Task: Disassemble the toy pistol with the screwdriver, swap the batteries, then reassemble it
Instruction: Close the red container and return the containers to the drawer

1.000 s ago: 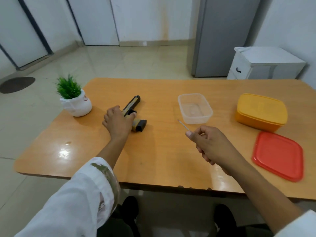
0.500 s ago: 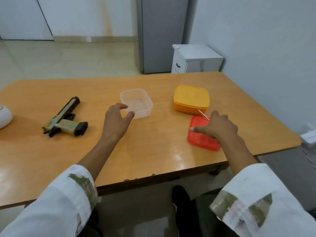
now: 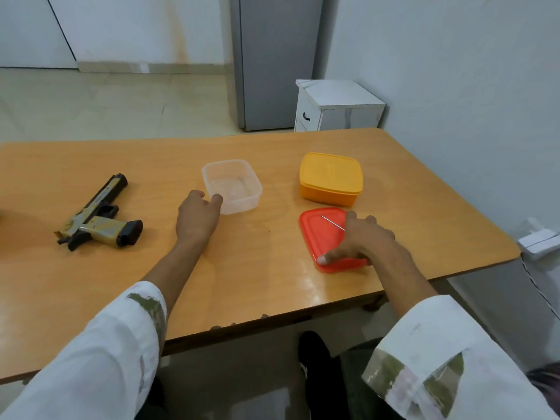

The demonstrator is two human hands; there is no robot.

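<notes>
The toy pistol (image 3: 97, 216), black with a worn yellow finish, lies on its side at the left of the wooden table (image 3: 257, 286). My left hand (image 3: 197, 219) is well to its right, with relaxed fingertips against the near left corner of a clear plastic container (image 3: 233, 183). My right hand (image 3: 366, 241) lies over a red lid (image 3: 321, 234), thumb at the lid's near edge. It holds the screwdriver (image 3: 333, 222); only the thin metal shaft shows, sticking out over the lid. No batteries are in sight.
A closed yellow box (image 3: 330, 177) stands just behind the red lid. The table's right corner is close to my right hand, with a white plug block (image 3: 539, 241) beyond it. A white cabinet (image 3: 336, 104) and a grey fridge stand behind the table.
My view has swung right. My left hand let go of the pistol and moved to the clear container. My right hand carried the screwdriver down onto the red lid.
</notes>
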